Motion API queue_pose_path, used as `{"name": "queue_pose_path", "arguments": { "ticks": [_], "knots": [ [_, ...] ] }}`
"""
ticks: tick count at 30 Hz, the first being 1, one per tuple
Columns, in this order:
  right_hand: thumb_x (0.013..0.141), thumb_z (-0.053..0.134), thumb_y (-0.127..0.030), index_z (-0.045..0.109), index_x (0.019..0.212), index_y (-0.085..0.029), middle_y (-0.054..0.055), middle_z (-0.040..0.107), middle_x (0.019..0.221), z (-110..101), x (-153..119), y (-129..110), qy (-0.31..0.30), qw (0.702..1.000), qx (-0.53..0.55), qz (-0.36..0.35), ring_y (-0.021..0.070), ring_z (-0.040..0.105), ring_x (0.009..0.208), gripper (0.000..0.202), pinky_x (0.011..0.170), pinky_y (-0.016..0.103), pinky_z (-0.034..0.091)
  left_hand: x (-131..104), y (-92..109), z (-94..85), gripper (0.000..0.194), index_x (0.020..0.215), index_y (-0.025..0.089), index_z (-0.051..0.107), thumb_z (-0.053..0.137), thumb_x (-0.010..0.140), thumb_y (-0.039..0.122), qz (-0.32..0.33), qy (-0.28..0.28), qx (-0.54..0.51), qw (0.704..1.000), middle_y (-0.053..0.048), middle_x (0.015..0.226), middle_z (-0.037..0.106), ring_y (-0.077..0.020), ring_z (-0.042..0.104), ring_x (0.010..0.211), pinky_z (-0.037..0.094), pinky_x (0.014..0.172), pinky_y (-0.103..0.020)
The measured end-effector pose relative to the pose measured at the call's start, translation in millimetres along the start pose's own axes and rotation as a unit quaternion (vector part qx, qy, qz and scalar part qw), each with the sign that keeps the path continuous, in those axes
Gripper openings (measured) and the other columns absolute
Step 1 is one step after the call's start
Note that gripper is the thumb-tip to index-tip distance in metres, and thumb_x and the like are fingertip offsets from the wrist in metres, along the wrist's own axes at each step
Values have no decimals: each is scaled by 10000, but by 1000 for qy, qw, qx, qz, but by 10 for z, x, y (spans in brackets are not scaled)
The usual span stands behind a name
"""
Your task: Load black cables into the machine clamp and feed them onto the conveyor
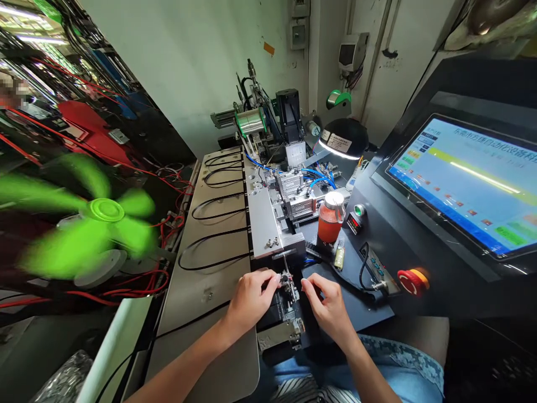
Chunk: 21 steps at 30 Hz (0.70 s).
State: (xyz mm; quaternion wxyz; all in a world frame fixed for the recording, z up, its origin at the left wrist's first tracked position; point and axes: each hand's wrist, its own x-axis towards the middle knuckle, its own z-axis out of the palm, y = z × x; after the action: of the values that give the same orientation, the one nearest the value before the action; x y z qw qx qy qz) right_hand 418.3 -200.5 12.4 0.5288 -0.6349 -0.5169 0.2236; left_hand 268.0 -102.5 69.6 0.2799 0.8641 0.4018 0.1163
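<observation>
My left hand (251, 296) reaches in from the left, thumb and forefinger pinched together at the edge of a small metal fixture (289, 288). Whatever sits between those fingertips is too small to name. To the right of the fixture, my right hand (328, 307) is closed in a pinch, a short gap away from the metal parts. Its fingertips hide anything they may hold. The fixture lies at the near end of a silver metal track block (266, 221). Closer to my body is a flat metal bracket (279, 334).
Black cables (218, 266) loop over the beige machine top at left. A green fan (104, 210) spins beside it. At right stand a red bottle (330, 221), an emergency stop button (413, 281) and a touch screen (470, 179). A lit lamp (344, 137) and wire spool (250, 121) are behind.
</observation>
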Motion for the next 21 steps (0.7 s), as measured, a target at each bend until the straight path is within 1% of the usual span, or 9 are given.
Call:
{"name": "queue_pose_path", "arguments": {
  "ticks": [7,13,16,19,21],
  "knots": [
    [942,434,-277,453,651,-186,-37,427,587,21,38,17,-7,1000,12,6,100,389,536,305,534,235,294,19,34,5,324,675,181,640,437,913,266,-6,-4,33,999,-2,684,660,-143,597,660,368,655,-236],
    [943,394,-256,399,688,-203,-38,426,619,168,218,18,-26,999,16,8,110,406,567,261,552,228,315,36,68,15,311,651,170,625,453,902,233,-2,4,54,999,-8,676,649,-135,591,647,371,634,-225],
    [928,408,-234,377,659,-209,-44,390,595,237,262,3,-27,999,15,-10,110,366,538,271,521,233,294,42,65,17,301,657,168,623,458,902,229,1,5,64,998,-11,677,647,-134,591,641,383,627,-219],
    [917,406,-206,354,645,-212,-43,366,598,281,262,-7,-16,998,46,-26,112,343,539,277,524,246,285,28,55,27,299,661,169,617,455,907,226,17,12,84,996,-10,669,637,-136,593,634,394,611,-216],
    [924,391,-214,348,655,-212,-42,367,606,304,256,-3,-12,997,68,-25,112,346,546,272,533,250,290,-4,33,41,289,691,176,624,454,915,245,42,34,104,993,-9,678,629,-139,598,637,403,602,-216]
  ]
}}
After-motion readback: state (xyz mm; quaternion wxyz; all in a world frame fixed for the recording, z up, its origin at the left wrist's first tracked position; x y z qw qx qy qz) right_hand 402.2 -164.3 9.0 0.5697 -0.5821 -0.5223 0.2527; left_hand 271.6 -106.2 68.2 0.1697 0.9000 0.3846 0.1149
